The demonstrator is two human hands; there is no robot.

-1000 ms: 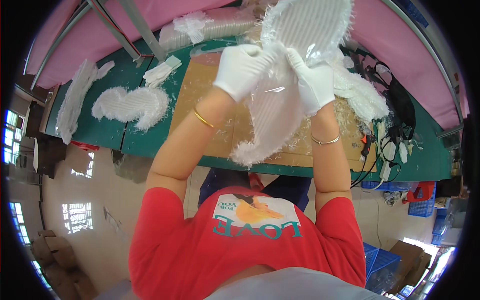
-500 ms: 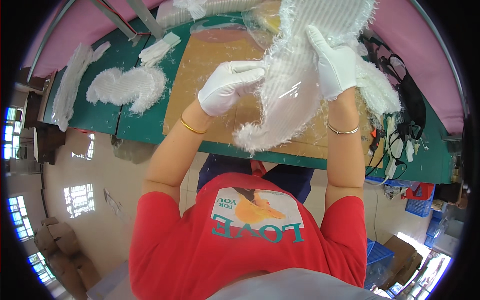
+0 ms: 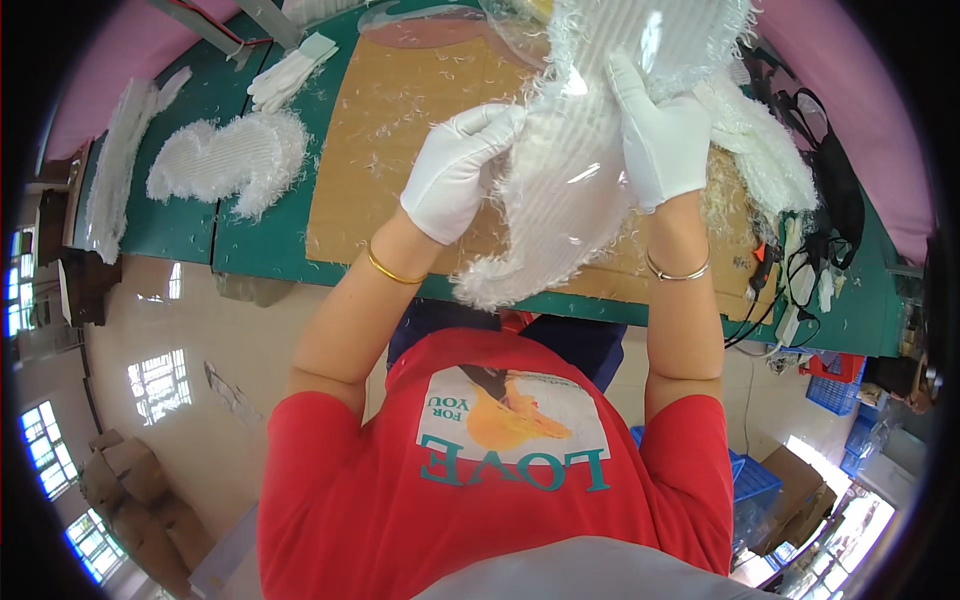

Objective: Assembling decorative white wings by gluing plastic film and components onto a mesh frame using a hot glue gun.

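Note:
Both my hands wear thin white gloves. Between them hangs a large curved piece of white ribbed fabric (image 3: 570, 185) with a glossy face and a feathery fringe, its narrow curled end pointing toward me. My left hand (image 3: 455, 170) pinches the fringe at the piece's left edge, thumb and fingertips pressed together. On the right side my right hand (image 3: 664, 150) grips it, thumb lying along the glossy face and the other fingers hidden behind. The piece is raised over a brown cardboard sheet (image 3: 390, 140) strewn with loose white fibres.
The green table (image 3: 265, 245) carries another curved fringed piece (image 3: 230, 160), a white strip (image 3: 115, 165) and spare white gloves (image 3: 292, 72) at left. White fringe material (image 3: 765, 150), a black strap bundle (image 3: 838, 180) and a corded tool with orange parts (image 3: 765, 262) lie right.
The whole view has shifted slightly, with the table items now further left. My left hand stays pinched at the fringe, turned a little more upright; my right hand keeps its grip.

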